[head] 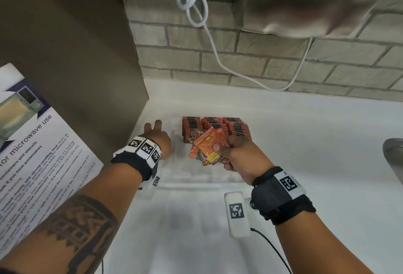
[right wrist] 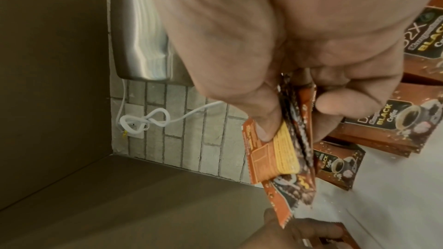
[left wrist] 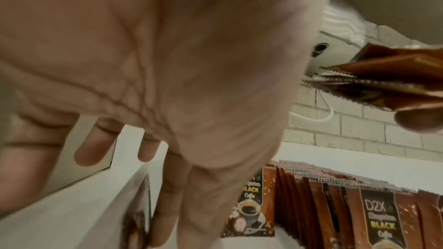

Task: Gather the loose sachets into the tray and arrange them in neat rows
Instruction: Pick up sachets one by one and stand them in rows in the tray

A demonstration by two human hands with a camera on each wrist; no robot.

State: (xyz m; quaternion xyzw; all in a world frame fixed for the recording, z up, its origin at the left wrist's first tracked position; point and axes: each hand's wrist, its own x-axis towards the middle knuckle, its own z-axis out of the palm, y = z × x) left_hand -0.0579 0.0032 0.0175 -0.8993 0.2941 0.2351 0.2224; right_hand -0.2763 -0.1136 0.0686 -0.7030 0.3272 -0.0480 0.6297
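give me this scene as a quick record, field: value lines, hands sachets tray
right hand: grips a bunch of sachets above the tray
left hand: fingers straight, at the tray's left edge
tray: clear, on a white counter
rows: orange sachets standing on edge at the tray's far end

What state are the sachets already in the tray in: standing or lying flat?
Standing. The sachets in the tray sit on edge in packed rows, serrated tops up, fronts facing the camera in the left wrist view. The clear tray holds them.
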